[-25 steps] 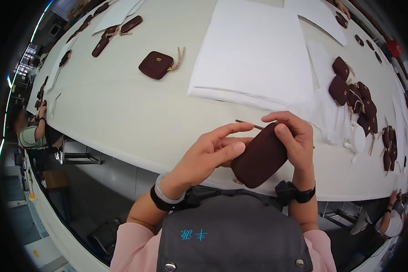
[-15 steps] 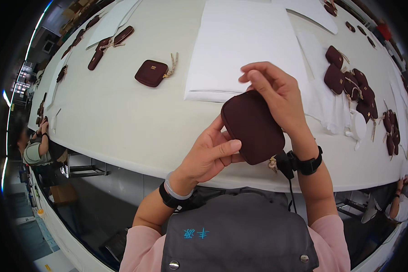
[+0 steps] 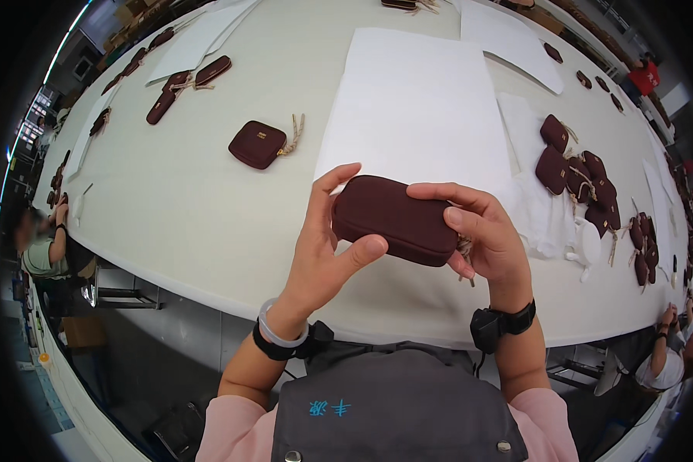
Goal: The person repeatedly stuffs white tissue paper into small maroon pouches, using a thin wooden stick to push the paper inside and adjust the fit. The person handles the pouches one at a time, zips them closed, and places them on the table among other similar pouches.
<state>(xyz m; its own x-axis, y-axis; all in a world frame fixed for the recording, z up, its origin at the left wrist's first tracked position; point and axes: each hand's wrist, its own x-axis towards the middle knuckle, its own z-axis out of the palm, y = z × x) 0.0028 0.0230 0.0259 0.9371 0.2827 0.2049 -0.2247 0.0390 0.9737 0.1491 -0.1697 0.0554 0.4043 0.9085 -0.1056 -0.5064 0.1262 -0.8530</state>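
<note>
A dark maroon zip pouch (image 3: 393, 219) is held between both my hands above the near side of the table. My left hand (image 3: 327, 246) grips its left end, thumb along the near face and fingers behind. On the right end, my right hand (image 3: 489, 235) closes with the thumb and index finger, while a beige braided cord hangs beside the palm. The pouch is tilted, with a plain face and rounded edge toward me. Beyond it to the left lies another maroon pouch (image 3: 258, 145) with a small gold mark and a beige cord pull.
White paper sheets (image 3: 416, 100) lie ahead on the pale table (image 3: 192, 223). At right stand a cluster of maroon pouches (image 3: 585, 181), thin white wrapping (image 3: 543, 219) and a white roll (image 3: 585, 240). More pouches (image 3: 169, 92) lie far left. Other people work at the left and right edges.
The pouch has turned from upright to lying sideways, showing its edge. My right hand, raised over its top before, now grips its right end. My left hand has shifted to the left end.
</note>
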